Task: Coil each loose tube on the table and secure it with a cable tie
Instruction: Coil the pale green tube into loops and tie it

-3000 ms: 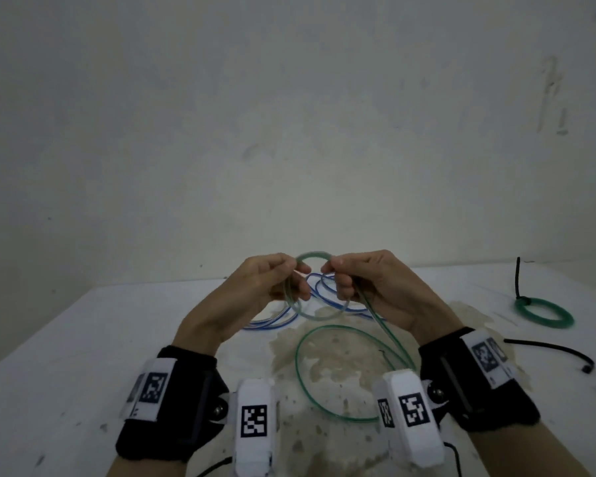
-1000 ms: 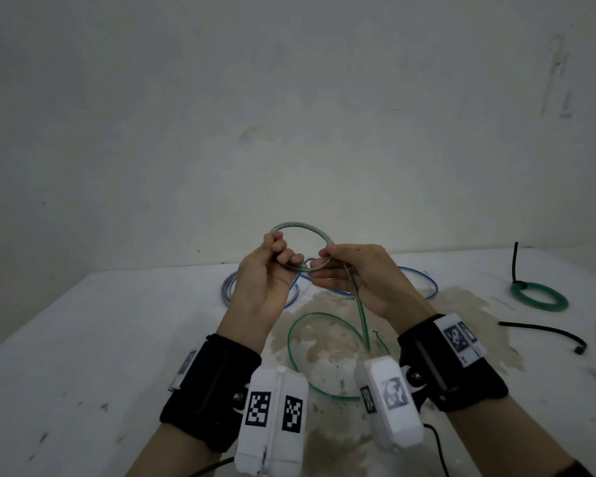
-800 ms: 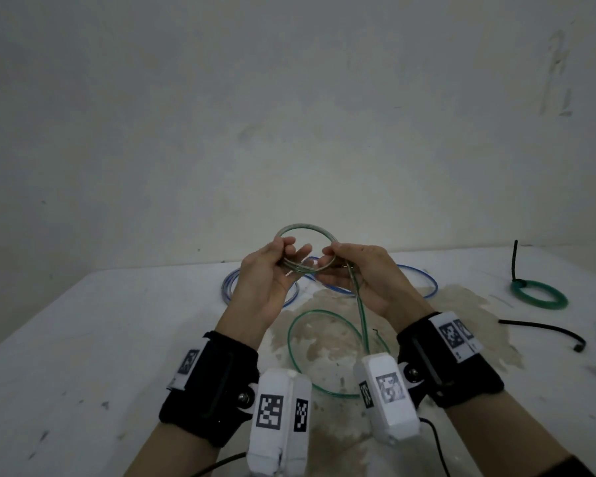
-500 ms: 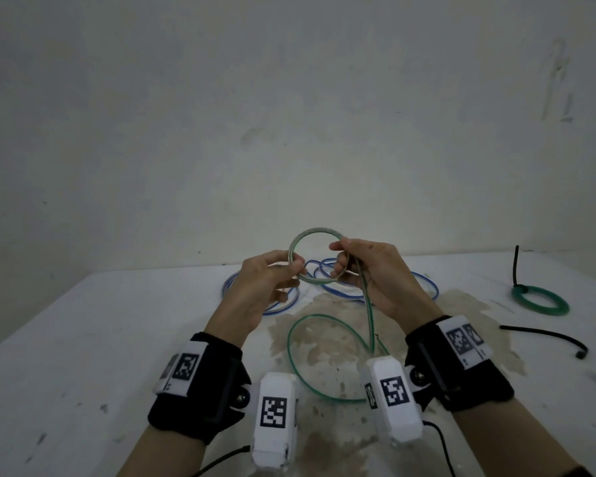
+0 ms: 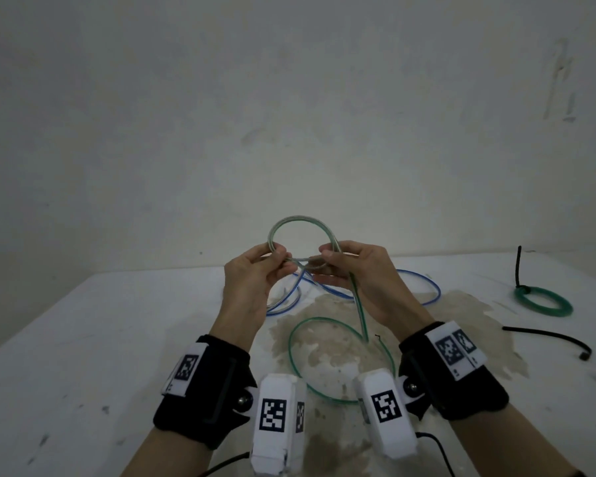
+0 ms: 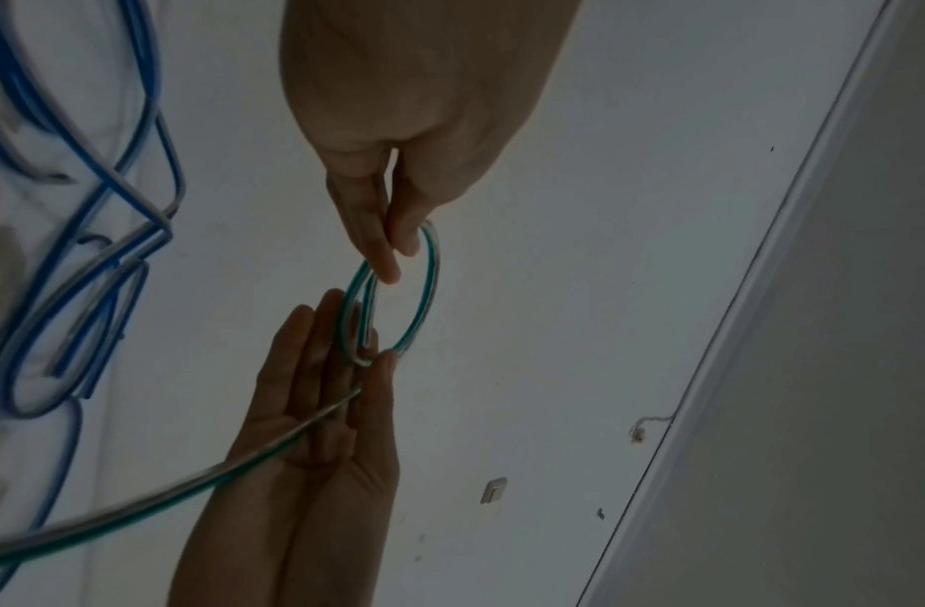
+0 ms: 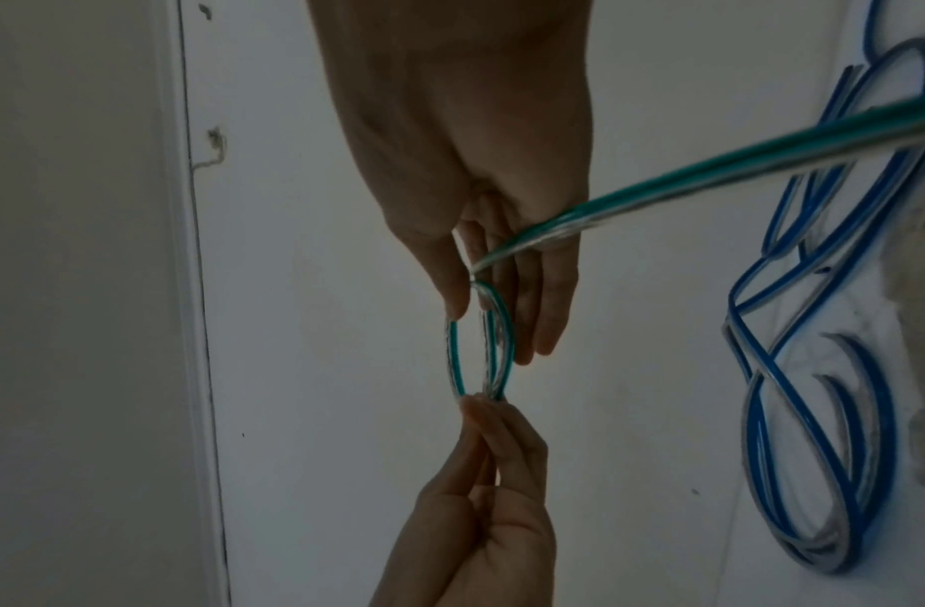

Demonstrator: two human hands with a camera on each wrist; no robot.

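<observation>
A white table (image 5: 83, 339) with a brownish stain at its middle fills the lower part of the head view, backed by a plain pale wall (image 5: 289, 98). On it, beyond the hands, a loose blue tube (image 5: 424, 282) sprawls in several untidy loops. At the far right lies a green tube (image 5: 544, 301) already wound into a small flat ring, bound by a black cable tie (image 5: 517, 266) whose tail stands upright. Nearer the right edge a loose black cable tie (image 5: 547, 337) lies curved on the surface, with a few more dark pieces at the very edge, too small to tell apart. Above the stain both hands hold up a green-striped clear tube (image 5: 301, 222), part of it wound into a small coil of what looks like two or three turns; the count is hard to judge in the dim wrist views. The left hand (image 5: 252, 284) pinches the coil's left side between thumb and fingertips. The right hand (image 5: 362, 277) pinches the coil's right side with thumb and forefinger, its other fingers straighter beneath. From the right hand the uncoiled remainder runs down across the palm to the table, where it forms one wide loop on the stain between the wrists.
</observation>
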